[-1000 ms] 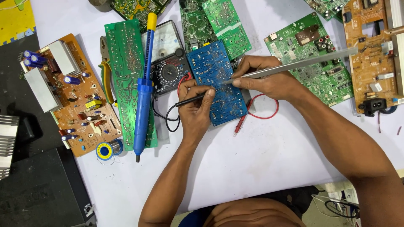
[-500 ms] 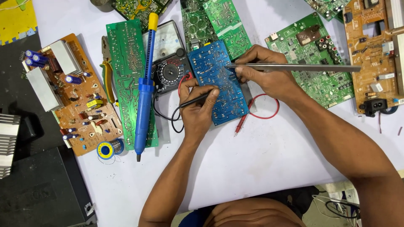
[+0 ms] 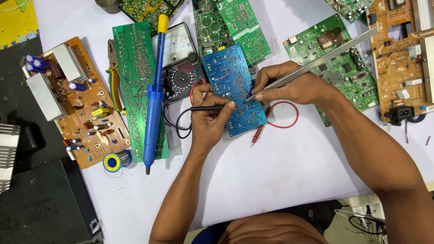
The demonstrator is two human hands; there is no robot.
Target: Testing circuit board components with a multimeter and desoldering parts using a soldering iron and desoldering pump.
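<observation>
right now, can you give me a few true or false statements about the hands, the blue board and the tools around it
1. The left hand holds a black probe over the blue circuit board. True.
2. The right hand holds a yellow screwdriver. False: it holds long metal tweezers, tip on the blue board.
3. The blue desoldering pump lies across a long green board. True.
4. The solder spool sits on the blue board. False: it rests on the white table by the brown board.
5. The red probe is in a hand. False: it lies loose on the table beside the blue board.
</observation>
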